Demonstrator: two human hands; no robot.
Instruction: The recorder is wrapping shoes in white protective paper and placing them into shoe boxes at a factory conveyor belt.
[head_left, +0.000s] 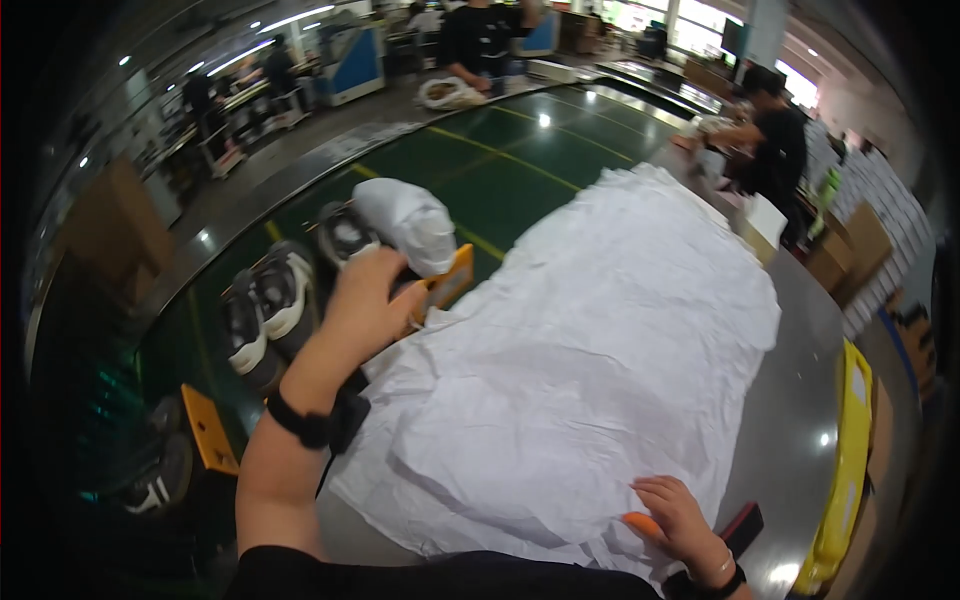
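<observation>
Lying under the right hand (676, 519) is crinkled paper (585, 350).

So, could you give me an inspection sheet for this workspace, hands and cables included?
Surface: green belt beside a grey metal top.
Job's things: wrinkled white paper, white bundle, dark shoes.
Clutter: yellow strip at right; dark red-edged item by the right hand.
Left hand: near the bundle, blurred; grip unclear.
Right hand: at the paper's near side, something orange by its thumb.
Cables: perhaps a thin dark cord below the left wrist.
Surroundings: co-workers, boxes.
</observation>
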